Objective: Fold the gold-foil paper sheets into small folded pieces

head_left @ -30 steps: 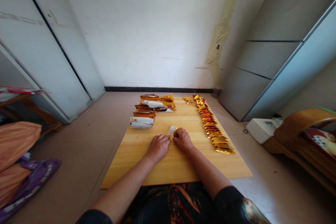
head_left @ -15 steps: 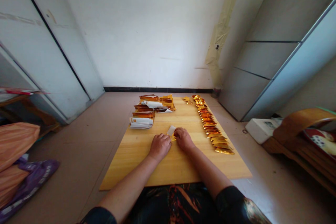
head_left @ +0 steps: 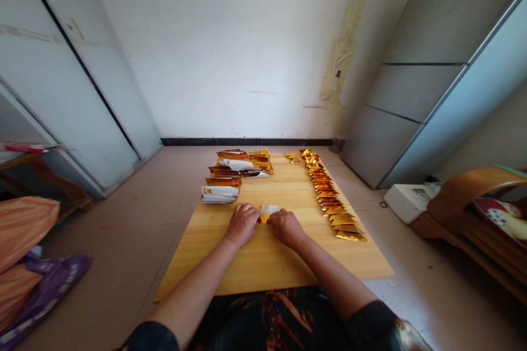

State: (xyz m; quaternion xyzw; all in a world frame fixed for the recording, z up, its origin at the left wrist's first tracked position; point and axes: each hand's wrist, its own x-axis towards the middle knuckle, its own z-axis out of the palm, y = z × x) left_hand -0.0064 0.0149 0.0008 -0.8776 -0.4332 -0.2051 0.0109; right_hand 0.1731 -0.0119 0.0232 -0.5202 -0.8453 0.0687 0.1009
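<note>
Between my hands, over the near middle of the table, is a small piece of foil paper (head_left: 269,209), white on its far part and gold along its near part. My left hand (head_left: 242,223) pinches its left edge with curled fingers. At the opposite edge, my right hand (head_left: 288,226) has its fingers closed on the paper too. Both thumbs are largely hidden. Right of my hands runs a long row of folded gold foil pieces (head_left: 329,194), overlapping one another. Stacks of white and gold-brown foil sheets (head_left: 220,193) lie at the table's left far side.
The wooden table (head_left: 230,269) stands before a white wall. A few folded gold pieces (head_left: 292,157) sit at its far edge. A grey refrigerator (head_left: 395,120) and a wooden seat (head_left: 465,214) are on the right; orange and purple bags (head_left: 45,285) rest at left.
The foil paper has turned from slanted to nearly square to me, and more of its gold part shows. My left hand has shifted slightly left, leaving a wider gap between the hands.
</note>
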